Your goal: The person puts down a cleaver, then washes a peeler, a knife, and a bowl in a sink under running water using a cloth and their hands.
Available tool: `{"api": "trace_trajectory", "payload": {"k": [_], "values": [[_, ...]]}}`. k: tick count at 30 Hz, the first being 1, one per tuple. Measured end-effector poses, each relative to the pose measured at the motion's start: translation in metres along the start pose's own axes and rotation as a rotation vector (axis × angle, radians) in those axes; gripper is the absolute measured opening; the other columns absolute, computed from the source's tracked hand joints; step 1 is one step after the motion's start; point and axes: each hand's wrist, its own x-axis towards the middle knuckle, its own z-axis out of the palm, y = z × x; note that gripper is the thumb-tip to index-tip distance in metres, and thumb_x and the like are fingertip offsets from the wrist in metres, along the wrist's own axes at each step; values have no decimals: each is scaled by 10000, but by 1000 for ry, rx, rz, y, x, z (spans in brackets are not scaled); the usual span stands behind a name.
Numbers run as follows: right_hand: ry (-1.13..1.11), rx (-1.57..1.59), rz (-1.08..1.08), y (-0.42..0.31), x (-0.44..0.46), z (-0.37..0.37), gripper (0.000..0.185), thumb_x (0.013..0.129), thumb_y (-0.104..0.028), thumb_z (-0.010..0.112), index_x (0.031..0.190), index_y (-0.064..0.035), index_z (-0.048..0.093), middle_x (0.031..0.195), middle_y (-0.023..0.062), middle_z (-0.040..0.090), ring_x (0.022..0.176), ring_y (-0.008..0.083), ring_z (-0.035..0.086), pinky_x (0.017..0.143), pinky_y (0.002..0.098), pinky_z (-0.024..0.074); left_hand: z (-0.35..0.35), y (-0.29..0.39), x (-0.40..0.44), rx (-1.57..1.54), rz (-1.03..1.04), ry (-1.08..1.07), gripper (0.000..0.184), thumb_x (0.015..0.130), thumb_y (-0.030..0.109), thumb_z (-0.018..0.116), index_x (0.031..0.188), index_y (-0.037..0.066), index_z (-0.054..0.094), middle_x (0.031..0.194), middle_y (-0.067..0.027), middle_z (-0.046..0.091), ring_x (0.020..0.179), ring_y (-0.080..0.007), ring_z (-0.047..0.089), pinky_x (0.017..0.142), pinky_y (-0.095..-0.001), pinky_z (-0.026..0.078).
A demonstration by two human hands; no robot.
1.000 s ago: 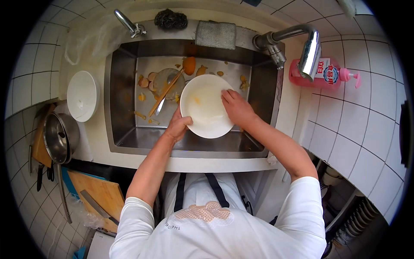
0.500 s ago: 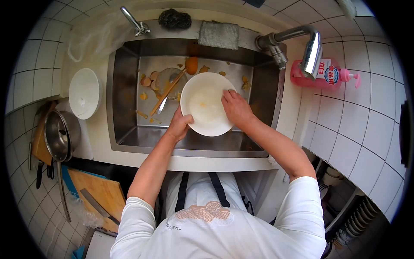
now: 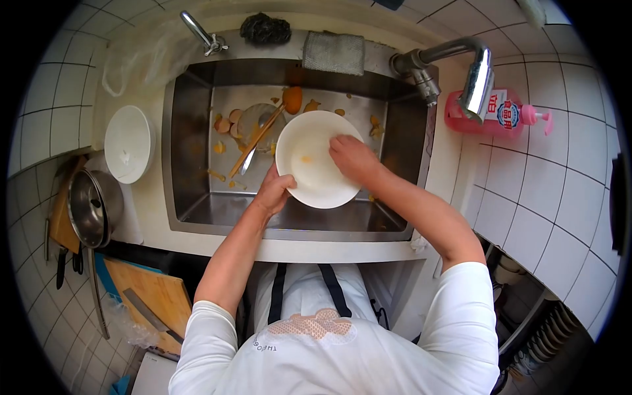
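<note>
A large white bowl is held over the steel sink, with a small yellowish spot inside it. My left hand grips its lower-left rim, thumb over the edge. Inside the bowl, near its right side, is my right hand, fingers bent and close together against the inner surface; anything under them is hidden. Behind and left of the bowl, a clear round dish lies on the sink floor, crossed by a wooden stick-like handle. An orange rounded piece is at the handle's far end. Brownish eggshell-like pieces lie beside the dish.
Another white bowl stands on the left counter. A faucet and a pink pump bottle are at the right. A grey cloth and a dark scrubber rest behind the sink. Pans hang at the left.
My right hand has moved left from the bowl's right rim, further into the bowl. My left hand still holds the rim in nearly the same place.
</note>
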Motion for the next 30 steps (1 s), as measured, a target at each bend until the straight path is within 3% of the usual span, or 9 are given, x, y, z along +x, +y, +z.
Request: {"api": "trace_trajectory", "payload": {"k": [3, 5, 9, 11, 15, 17, 20, 24, 30], "values": [[-407, 48, 206, -13, -4, -16, 241, 708, -97, 492, 906, 0, 591, 1059, 111, 495, 1023, 254, 466, 906, 322, 384, -1, -3, 3, 49, -21, -17, 617, 562, -4, 461, 1178, -17, 430, 1066, -102, 549, 973, -215, 542, 854, -312, 438], [258, -174, -54, -10, -2, -11, 223, 685, -85, 497, 875, -1, 576, 993, 99, 501, 982, 246, 479, 860, 328, 411, 0, -2, 3, 43, -14, -57, 614, 563, -3, 465, 1175, -21, 431, 1071, -107, 548, 979, -221, 541, 865, -315, 435], [333, -92, -44, -1, 5, -5, 213, 686, -92, 498, 861, 3, 573, 969, 100, 511, 943, 249, 495, 829, 334, 423, -3, -1, 2, -14, -10, -42, 621, 564, -4, 466, 1183, -21, 425, 1068, -109, 548, 984, -224, 540, 871, -315, 433], [-267, 14, 175, -5, -5, -18, 297, 714, -90, 491, 985, 2, 572, 1078, 115, 510, 1010, 236, 486, 853, 314, 409, -3, 0, 4, 10, 22, -48, 627, 567, -4, 465, 1192, -19, 418, 1072, -109, 545, 993, -225, 536, 871, -317, 432], [-538, -53, 288, -13, 4, -32, 386, 731, -82, 483, 1103, 15, 512, 1179, 132, 467, 1069, 234, 469, 884, 310, 397, -2, 0, 3, 20, -32, -38, 641, 572, 2, 465, 1211, 17, 408, 1079, -80, 528, 986, -207, 516, 857, -310, 426], [163, -15, 37, -9, 11, -24, 414, 738, -76, 474, 1138, 31, 476, 1174, 141, 470, 1073, 247, 467, 891, 326, 399, -2, 0, 2, -21, -32, -39, 627, 573, -1, 469, 1197, -16, 410, 1086, -109, 536, 1004, -232, 528, 888, -330, 423], [355, 176, -7, -21, 35, -16, 423, 740, -74, 467, 1148, 39, 462, 1183, 153, 461, 1089, 266, 454, 928, 343, 382, -2, 0, 1, -31, -48, -53, 626, 574, -2, 469, 1197, -14, 410, 1084, -108, 535, 999, -237, 530, 892, -331, 422], [57, 211, 34, -19, 20, -17, 400, 760, -63, 461, 1149, 33, 474, 1245, 153, 427, 1155, 287, 416, 951, 368, 367, -2, 4, -3, -58, -69, -17, 627, 573, 1, 471, 1197, -9, 412, 1082, -105, 534, 993, -237, 532, 885, -333, 426], [233, 70, -156, -17, 19, -25, 357, 723, -68, 475, 1060, 29, 541, 1217, 100, 448, 1135, 252, 417, 968, 346, 347, -2, 2, -1, -6, -65, -96, 616, 574, 7, 474, 1188, -8, 425, 1055, -101, 549, 990, -234, 534, 881, -330, 428]]}}
